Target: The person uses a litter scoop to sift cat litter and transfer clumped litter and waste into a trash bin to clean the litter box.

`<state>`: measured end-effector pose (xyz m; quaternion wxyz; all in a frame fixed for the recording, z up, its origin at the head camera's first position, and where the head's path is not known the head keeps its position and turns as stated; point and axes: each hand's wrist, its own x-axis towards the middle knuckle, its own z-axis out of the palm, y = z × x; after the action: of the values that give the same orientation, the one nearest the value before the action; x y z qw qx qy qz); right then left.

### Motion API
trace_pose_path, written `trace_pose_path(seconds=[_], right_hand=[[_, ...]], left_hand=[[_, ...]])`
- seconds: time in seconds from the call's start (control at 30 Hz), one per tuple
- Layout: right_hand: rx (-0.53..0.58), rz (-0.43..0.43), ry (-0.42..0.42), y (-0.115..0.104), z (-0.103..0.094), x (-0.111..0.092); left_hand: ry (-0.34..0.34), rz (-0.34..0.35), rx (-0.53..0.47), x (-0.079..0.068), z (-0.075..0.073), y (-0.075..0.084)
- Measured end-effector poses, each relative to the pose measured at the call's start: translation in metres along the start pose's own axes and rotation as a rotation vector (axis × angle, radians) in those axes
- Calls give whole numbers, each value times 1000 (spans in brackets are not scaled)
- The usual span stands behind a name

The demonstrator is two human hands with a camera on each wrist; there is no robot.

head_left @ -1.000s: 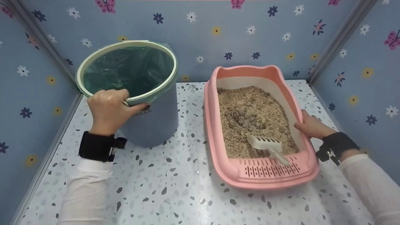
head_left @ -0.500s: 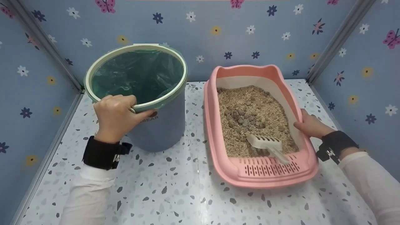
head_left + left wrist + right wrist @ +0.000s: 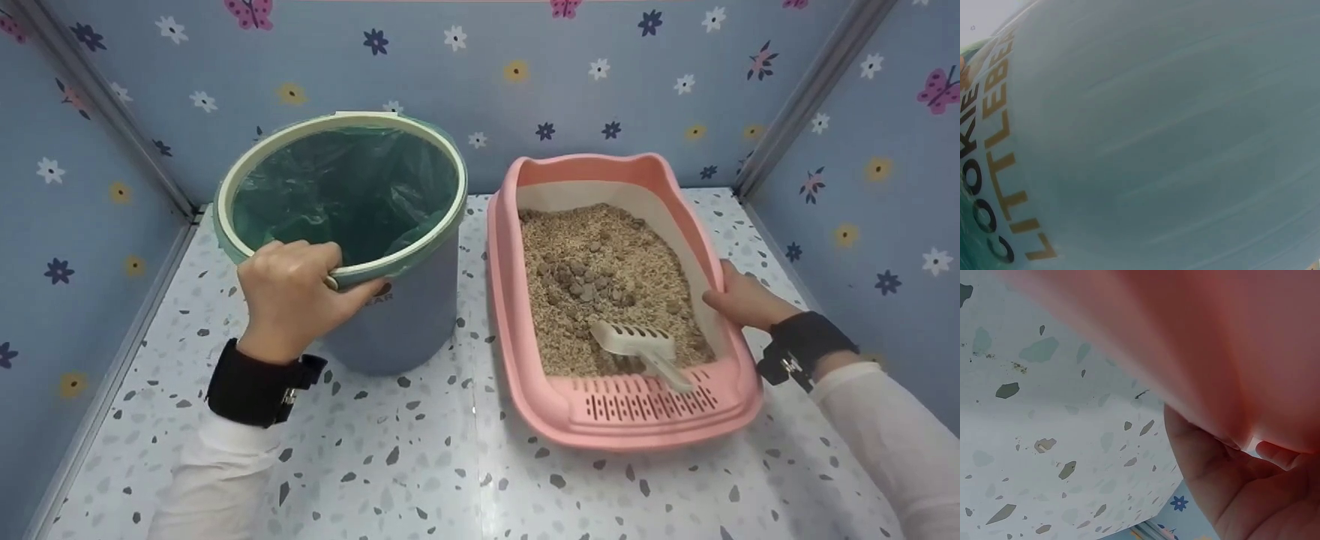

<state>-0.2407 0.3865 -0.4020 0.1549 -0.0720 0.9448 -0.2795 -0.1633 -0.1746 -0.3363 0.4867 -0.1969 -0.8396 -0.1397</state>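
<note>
My left hand (image 3: pixel 292 296) grips the near rim of a blue-grey trash can (image 3: pixel 394 330), fingers over the edge and thumb along the outside. A green plastic bag (image 3: pixel 337 195) lines the can. In the left wrist view the can's lettered wall (image 3: pixel 1157 135) fills nearly everything. To the right, my right hand (image 3: pixel 750 298) holds the right rim of a pink litter box (image 3: pixel 517 360); the right wrist view shows thumb and fingers (image 3: pixel 1278 453) around that edge. Brown litter (image 3: pixel 622 247) with grey clumps (image 3: pixel 585 285) fills the box. A pale litter scoop (image 3: pixel 637 345) lies at its front.
The floor (image 3: pixel 375 465) is white with grey speckles. Flower-patterned blue panels (image 3: pixel 495 75) stand behind and on both sides. A narrow strip of floor separates the can from the litter box.
My left hand has brought the trash can to the right and a little nearer to me, closer to the litter box. The right hand, box and scoop have stayed in place.
</note>
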Motion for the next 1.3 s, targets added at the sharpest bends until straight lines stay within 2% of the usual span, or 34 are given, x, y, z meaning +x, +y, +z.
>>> trace_pose_path(seconds=[0.33, 0.7, 0.93, 1.13, 1.3], right_hand=[[-19, 19, 12, -2, 1, 2], [-10, 17, 19, -2, 1, 2], [-11, 18, 18, -3, 0, 1], [6, 31, -26, -5, -3, 0], [-13, 45, -116, -9, -10, -1]], left_hand=[[8, -28, 3, -4, -8, 22], [-18, -1, 14, -9, -20, 50], [-8, 11, 15, -11, -25, 60], [-6, 4, 16, -12, -26, 63], [-16, 1, 8, -14, -26, 63]])
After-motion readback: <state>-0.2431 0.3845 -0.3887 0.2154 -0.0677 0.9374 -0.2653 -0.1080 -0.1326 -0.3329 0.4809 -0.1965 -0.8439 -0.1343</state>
